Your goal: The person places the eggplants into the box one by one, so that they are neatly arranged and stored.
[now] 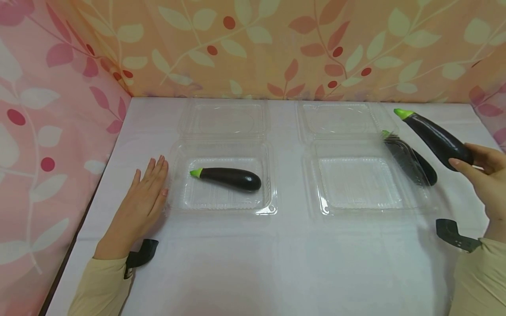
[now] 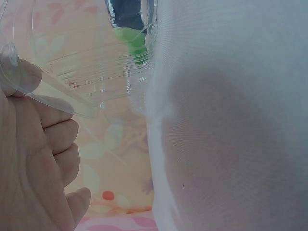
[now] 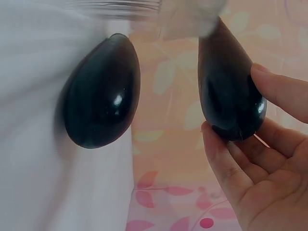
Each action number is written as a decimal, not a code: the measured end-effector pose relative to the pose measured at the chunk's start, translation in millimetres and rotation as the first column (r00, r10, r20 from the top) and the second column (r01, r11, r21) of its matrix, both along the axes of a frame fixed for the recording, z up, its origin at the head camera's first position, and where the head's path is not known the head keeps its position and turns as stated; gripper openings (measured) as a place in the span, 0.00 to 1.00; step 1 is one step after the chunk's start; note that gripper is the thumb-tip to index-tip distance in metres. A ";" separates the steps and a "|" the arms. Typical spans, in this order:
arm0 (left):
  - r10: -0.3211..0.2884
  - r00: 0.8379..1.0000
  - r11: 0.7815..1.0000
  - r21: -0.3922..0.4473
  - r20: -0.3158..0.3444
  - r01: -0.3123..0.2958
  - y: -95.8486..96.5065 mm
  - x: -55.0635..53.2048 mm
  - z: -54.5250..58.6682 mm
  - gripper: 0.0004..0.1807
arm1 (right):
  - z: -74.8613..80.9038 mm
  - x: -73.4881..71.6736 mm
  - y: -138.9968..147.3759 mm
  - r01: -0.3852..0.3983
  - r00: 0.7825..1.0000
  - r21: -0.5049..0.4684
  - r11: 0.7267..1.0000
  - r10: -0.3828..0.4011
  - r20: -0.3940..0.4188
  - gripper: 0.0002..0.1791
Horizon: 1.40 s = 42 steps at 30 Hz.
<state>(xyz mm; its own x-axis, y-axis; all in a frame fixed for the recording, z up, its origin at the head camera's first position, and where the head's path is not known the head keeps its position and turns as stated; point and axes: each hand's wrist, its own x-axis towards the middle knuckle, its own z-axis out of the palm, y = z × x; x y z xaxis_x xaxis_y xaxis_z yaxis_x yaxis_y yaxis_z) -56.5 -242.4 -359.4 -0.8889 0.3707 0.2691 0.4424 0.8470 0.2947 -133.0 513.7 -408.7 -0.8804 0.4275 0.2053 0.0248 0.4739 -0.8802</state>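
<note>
The eggplant I have in my right hand [image 1: 488, 175] is the lifted eggplant [image 1: 436, 136], at the upper right of the head view, its green cap pointing to the upper left. I pinch its fat dark end between thumb and fingers, and the right wrist view shows them around that end, with the eggplant clear of the cloth.

Just below it in the head view, the second eggplant [image 1: 430, 170] lies on the cloth. I see part of it through the clear right edge of the right container [image 1: 359, 188], whose lid is folded back toward the top of the frame. Left of centre, the third eggplant [image 1: 231, 179] lies in the left container [image 1: 225, 202], cap to the left, with that lid folded back too.

My left hand [image 1: 142, 204] is flat and its fingers are straight, at the left container's left edge; the left wrist view shows fingers overlapping the clear rim, though I cannot tell how firmly they touch.

A white cloth [image 1: 245, 267] spreads under everything. A floral curtain [image 1: 276, 44] fills the top, orange there and pink at the left.
</note>
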 end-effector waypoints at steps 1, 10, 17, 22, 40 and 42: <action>0.000 1.000 1.000 0.000 0.001 0.000 0.0 -0.1 0.0 0.30 | -0.4 0.2 0.1 0.001 1.000 0.009 1.000 -0.001 0.002 0.30; 0.001 1.000 1.000 0.000 0.004 -0.001 -0.6 -0.4 -0.4 0.30 | -2.5 -0.6 1.8 0.011 1.000 0.088 0.996 -0.011 0.004 0.30; 0.003 1.000 1.000 -0.003 0.004 -0.003 -1.1 -0.7 -1.2 0.30 | 3.7 0.7 -3.4 0.000 1.000 0.104 0.995 -0.002 0.018 0.31; 0.005 1.000 1.000 -0.005 0.006 -0.005 -0.9 -0.9 -1.1 0.30 | 38.1 15.5 -49.3 0.003 1.000 0.076 0.997 -0.005 0.020 0.28; 0.004 1.000 1.000 -0.007 0.007 -0.004 -0.9 -0.2 -0.8 0.30 | 99.9 43.4 -139.3 -0.068 0.995 0.045 0.997 0.064 0.082 0.27; 0.003 1.000 1.000 -0.006 0.005 -0.003 -0.9 -0.3 -0.9 0.30 | 101.5 44.1 -141.7 -0.087 0.993 0.057 0.995 0.082 0.085 0.27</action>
